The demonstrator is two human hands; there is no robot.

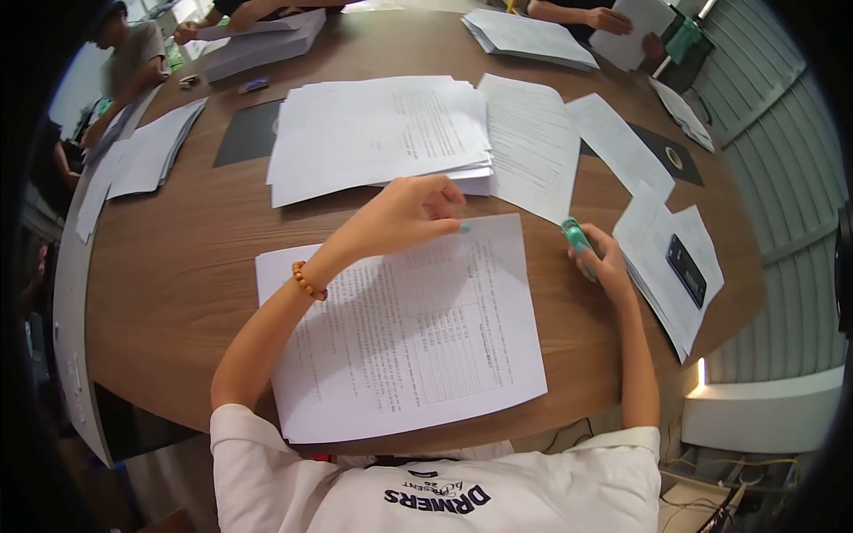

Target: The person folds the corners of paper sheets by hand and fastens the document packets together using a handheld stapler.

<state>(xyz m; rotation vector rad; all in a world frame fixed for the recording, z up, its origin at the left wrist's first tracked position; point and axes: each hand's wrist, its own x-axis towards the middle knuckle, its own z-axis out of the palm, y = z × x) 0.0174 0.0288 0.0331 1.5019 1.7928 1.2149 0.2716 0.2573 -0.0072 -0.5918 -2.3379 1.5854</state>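
Printed sheets [400, 355] lie in a small stack on the wooden table, right in front of me. Over their top edge is my left hand [413, 213], fingers curled with a gap to the thumb and nothing seen between them; a beaded bracelet circles that wrist. My right hand [601, 258] is wrapped round a green stapler [577, 247], to the right of the sheets. Just beyond my left hand sits a thicker pile of printed paper [378, 133], with another printed sheet [529, 142] beside it.
A black phone [687, 271] rests on papers [649, 233] at the right. More paper piles stand at the far left [155, 151], back left [267, 49] and back right [529, 37]. Several people sit around the table [178, 266], some handling paper.
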